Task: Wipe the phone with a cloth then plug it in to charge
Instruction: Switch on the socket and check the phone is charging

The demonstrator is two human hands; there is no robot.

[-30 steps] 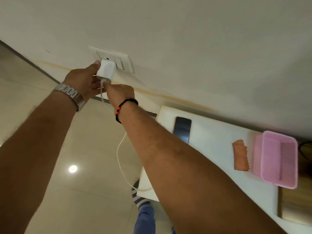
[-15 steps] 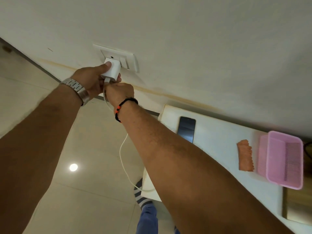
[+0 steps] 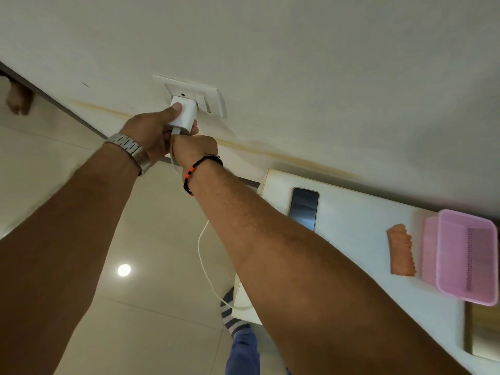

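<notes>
A white charger block [image 3: 185, 115] sits against the wall socket plate [image 3: 207, 97]. My left hand [image 3: 148, 133], with a metal watch on the wrist, grips the block, thumb on its top. Just below it, my right hand [image 3: 193, 150], wearing a black and orange wristband, is closed round the white cable [image 3: 204, 269] where it leaves the block. The cable hangs down to the table edge. The dark phone [image 3: 304, 208] lies face up on the white table [image 3: 351, 234]. An orange cloth [image 3: 400, 253] lies folded further right.
A pink plastic basket [image 3: 465, 255] stands at the table's right end beside the cloth. A wooden board [image 3: 484, 334] lies at the far right. My striped sock and blue trouser leg [image 3: 238, 336] stand on the tiled floor [image 3: 151, 307] below.
Both hands have carried the charger block right and in toward the socket plate. One second ago it hung short of the plate; now it is against it.
</notes>
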